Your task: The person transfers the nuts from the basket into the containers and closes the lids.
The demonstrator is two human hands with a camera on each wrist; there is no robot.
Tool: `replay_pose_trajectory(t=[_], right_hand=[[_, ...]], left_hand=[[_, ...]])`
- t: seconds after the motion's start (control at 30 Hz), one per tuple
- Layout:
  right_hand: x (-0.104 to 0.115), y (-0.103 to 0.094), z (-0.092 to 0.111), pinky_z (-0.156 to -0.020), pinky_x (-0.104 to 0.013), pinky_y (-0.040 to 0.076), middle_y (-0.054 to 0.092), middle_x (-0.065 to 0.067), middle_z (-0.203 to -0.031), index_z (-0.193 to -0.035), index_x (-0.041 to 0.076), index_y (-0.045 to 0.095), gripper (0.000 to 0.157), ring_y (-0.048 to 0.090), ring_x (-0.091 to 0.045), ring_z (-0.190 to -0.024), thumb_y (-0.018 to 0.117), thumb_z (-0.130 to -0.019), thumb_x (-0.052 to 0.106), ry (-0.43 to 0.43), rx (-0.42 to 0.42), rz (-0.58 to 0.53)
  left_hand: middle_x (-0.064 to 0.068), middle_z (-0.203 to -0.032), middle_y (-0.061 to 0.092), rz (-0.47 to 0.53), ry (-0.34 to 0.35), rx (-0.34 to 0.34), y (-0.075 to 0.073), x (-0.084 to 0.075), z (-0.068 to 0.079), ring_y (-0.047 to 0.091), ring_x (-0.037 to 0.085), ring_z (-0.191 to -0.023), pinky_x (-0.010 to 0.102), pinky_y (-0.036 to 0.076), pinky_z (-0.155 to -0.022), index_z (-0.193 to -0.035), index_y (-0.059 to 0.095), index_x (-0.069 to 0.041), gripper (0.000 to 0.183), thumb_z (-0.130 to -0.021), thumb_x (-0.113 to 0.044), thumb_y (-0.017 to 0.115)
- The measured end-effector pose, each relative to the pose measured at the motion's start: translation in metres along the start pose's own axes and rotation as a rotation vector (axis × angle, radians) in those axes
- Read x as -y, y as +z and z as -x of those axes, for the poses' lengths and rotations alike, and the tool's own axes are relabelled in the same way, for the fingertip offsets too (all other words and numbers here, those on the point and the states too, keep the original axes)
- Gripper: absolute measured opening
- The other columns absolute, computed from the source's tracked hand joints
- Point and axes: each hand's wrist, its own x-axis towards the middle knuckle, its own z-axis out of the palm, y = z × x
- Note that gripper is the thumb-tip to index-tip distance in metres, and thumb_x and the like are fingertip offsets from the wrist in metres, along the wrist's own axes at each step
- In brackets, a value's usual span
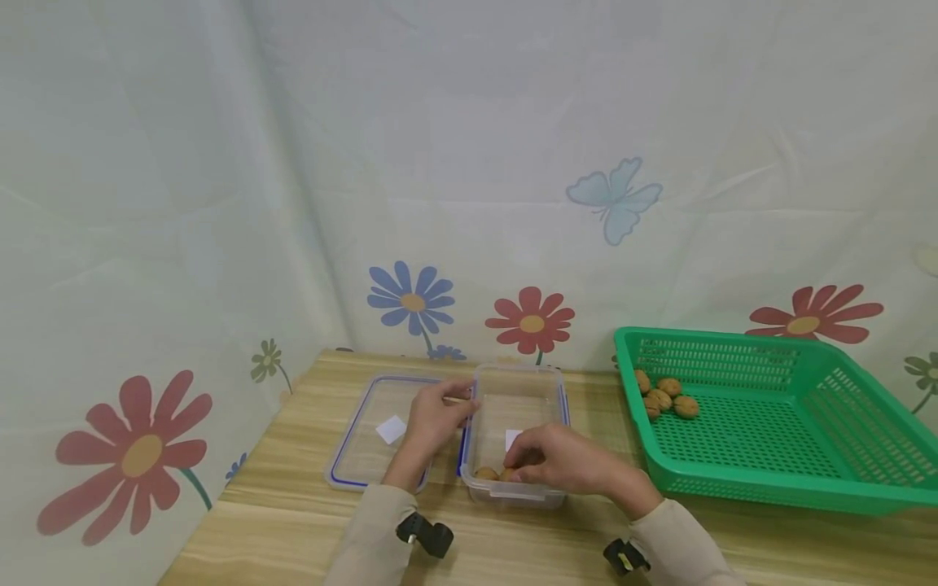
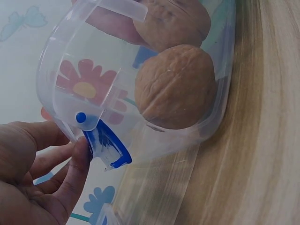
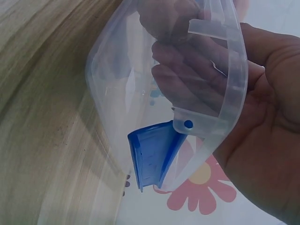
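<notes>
Pinching the left side of the clear container (image 1: 519,369) with the left hand (image 1: 437,413), probably steadying it on the tabletop (image 1: 293,488); gripping a walnut (image 1: 506,474) inside its near end with the right hand (image 1: 558,460), perhaps preventing a roll.

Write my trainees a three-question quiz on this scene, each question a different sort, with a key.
1. True or false: the lid is on the box.
2. Which hand reaches inside the box? A: left. B: right. C: neither.
3. Where do the walnuts outside the box lie?

Key:
1. False; the lid lies to the left of the box.
2. B, the right hand.
3. In the green basket, clustered at the side nearest the box.
</notes>
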Motion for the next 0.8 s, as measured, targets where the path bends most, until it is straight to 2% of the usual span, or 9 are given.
replay_pose_trajectory(t=[0.5,0.8], right_hand=[[0.002,0.001,-0.001,-0.077,-0.030,0.054,0.068,0.010,-0.087,-0.094,0.013,0.074,0.007,0.060,-0.004,-0.081,0.073,-0.087,0.011,-0.016,-0.020,0.008],[0.003,-0.014,0.007,-0.076,-0.027,0.054,0.069,0.000,-0.095,-0.098,0.014,0.072,0.010,0.061,-0.010,-0.085,0.072,-0.088,0.015,-0.003,-0.064,-0.036]], left_hand=[[0.016,-0.103,0.068,0.005,0.010,-0.007,-0.003,-0.001,0.001,0.068,0.019,-0.074,0.030,0.057,-0.062,-0.120,0.067,-0.003,0.035,-0.086,-0.008,0.072],[0.016,-0.102,0.068,0.013,0.007,0.000,-0.001,0.001,-0.001,0.067,0.018,-0.072,0.029,0.057,-0.061,-0.120,0.067,-0.002,0.035,-0.085,-0.009,0.073]])
